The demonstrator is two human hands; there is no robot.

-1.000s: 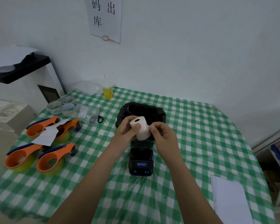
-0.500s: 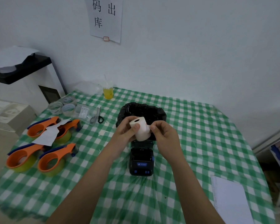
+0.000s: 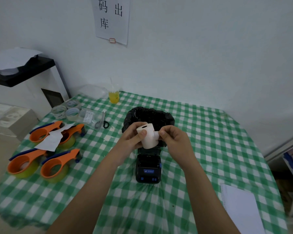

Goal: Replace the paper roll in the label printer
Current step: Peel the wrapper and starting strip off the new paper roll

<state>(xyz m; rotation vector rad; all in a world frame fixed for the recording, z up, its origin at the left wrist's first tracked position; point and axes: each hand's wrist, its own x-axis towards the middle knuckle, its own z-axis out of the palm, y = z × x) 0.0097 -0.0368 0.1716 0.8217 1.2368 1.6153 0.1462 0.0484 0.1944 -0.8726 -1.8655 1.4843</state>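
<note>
A white paper roll (image 3: 148, 136) is held upright in the air above the table, its hollow core facing up. My left hand (image 3: 131, 138) wraps around the roll's left side. My right hand (image 3: 173, 140) pinches the loose paper end at the roll's right side between thumb and forefinger. Directly below, a small black label printer (image 3: 148, 168) with blue buttons lies on the green checked tablecloth, its lid open at the far end; its compartment is partly hidden by the roll.
A bin lined with a black bag (image 3: 149, 118) stands just behind the printer. Several orange tape dispensers (image 3: 54, 167) and a paper scrap lie at the left, with scissors (image 3: 101, 123), tape rolls (image 3: 66, 110) and a yellow drink cup (image 3: 114, 97) further back. White paper sheet (image 3: 240, 206) at front right.
My right fingers have pulled the roll's loose end slightly out to the right. The roll and my left hand stay almost where they were.
</note>
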